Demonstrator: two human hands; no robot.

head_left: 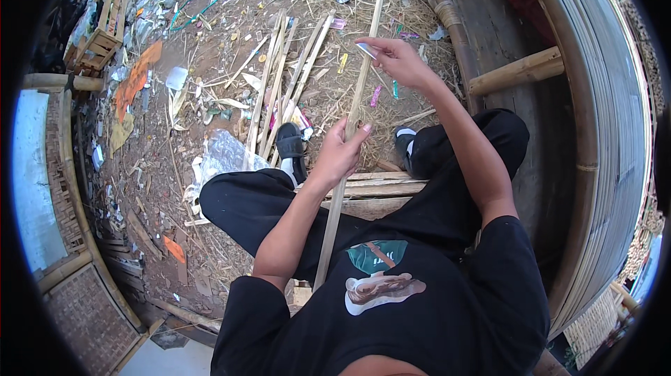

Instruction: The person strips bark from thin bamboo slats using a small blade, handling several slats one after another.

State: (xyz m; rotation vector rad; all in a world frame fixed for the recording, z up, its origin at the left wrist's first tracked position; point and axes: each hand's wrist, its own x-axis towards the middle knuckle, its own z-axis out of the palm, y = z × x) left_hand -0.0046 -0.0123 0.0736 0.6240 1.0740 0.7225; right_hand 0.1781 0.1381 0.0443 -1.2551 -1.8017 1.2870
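A long pale bamboo strip (363,72) runs from my lap out over the ground ahead. My left hand (340,151) is wrapped around it near its middle. My right hand (395,60) is further up the strip and grips a small knife blade (365,49) laid against the strip's side. I sit with my knees apart, in black trousers and a black shirt, on a low seat of wood planks (381,187).
Several cut bamboo strips (283,82) lie on the littered dirt ahead. My two black shoes (291,142) rest on the ground. A large curved bamboo-slat structure (601,131) stands at right with a round pole (517,70) sticking out. A wooden crate (105,26) sits far left.
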